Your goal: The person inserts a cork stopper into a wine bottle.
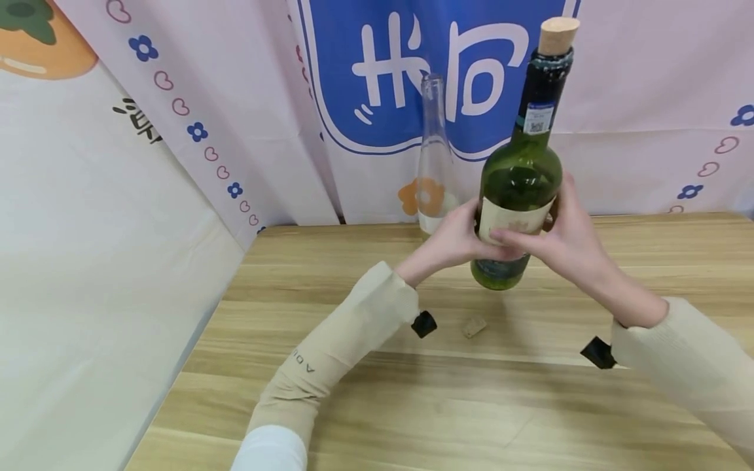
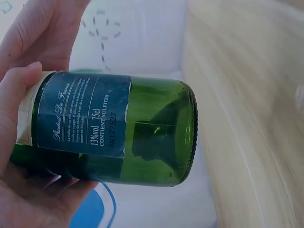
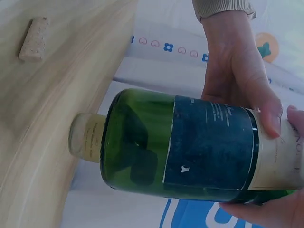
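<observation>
A green glass wine bottle (image 1: 521,180) is held up over the table, leaning slightly to the right, with a cork stopper (image 1: 557,36) standing out of its mouth. My left hand (image 1: 455,241) grips its body from the left, while my right hand (image 1: 567,234) wraps round it from the right, thumb across the cream label. Below that label, the left wrist view shows a dark blue label (image 2: 85,114) with white print. The bottle's base (image 3: 111,137) is off the wood. Behind it stands a clear glass bottle (image 1: 434,154), partly hidden by my left hand.
A loose cork (image 1: 474,326) lies on the wooden table (image 1: 330,281) below the green bottle. Black squares (image 1: 424,324) show beside both sleeves. A printed curtain (image 1: 365,190) hangs behind the table's back edge, and white cloth is at the left.
</observation>
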`<state>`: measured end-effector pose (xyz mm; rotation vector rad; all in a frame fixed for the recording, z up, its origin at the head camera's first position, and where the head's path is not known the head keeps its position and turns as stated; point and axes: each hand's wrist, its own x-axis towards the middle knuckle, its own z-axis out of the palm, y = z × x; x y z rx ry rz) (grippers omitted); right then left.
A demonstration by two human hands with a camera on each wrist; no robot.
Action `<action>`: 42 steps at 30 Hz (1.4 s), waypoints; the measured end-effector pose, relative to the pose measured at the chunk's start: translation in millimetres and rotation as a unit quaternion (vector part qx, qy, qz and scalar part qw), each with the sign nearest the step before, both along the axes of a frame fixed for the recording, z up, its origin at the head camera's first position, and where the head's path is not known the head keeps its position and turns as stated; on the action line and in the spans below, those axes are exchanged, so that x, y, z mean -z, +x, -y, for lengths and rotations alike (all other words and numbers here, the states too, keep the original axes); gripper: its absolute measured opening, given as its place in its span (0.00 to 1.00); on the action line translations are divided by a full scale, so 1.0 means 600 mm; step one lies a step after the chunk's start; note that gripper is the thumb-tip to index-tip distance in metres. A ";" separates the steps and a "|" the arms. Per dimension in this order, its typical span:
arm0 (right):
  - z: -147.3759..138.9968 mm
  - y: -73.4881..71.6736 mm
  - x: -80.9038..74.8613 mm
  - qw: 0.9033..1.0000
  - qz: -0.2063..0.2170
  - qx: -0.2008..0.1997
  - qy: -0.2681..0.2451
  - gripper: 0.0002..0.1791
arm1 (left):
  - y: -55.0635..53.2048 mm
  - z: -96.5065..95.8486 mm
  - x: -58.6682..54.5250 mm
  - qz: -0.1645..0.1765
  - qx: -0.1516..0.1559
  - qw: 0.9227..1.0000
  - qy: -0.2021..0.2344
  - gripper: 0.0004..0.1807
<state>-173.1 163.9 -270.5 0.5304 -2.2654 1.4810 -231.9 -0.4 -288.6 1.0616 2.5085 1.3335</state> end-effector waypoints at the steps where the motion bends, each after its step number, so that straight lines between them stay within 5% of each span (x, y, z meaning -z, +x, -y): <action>1: -0.001 -0.007 0.001 1.000 0.000 0.004 -0.001 0.53 | -0.008 -0.002 0.000 0.008 0.006 1.000 0.005 0.36; 11: -0.019 -0.081 0.027 0.998 0.032 0.047 -0.025 0.49 | -0.066 -0.032 0.013 0.055 -0.011 0.998 0.030 0.42; 23: -0.029 -0.164 0.081 0.995 0.083 0.057 -0.025 0.49 | -0.108 -0.054 0.058 0.058 -0.117 0.991 0.024 0.44; 36: -0.023 -0.202 0.116 0.991 0.108 0.073 -0.015 0.50 | -0.131 -0.066 0.097 0.078 -0.166 0.982 0.039 0.44; 42: -0.027 -0.212 0.120 0.991 0.114 0.066 -0.004 0.51 | -0.135 -0.067 0.105 0.083 -0.166 0.982 0.044 0.44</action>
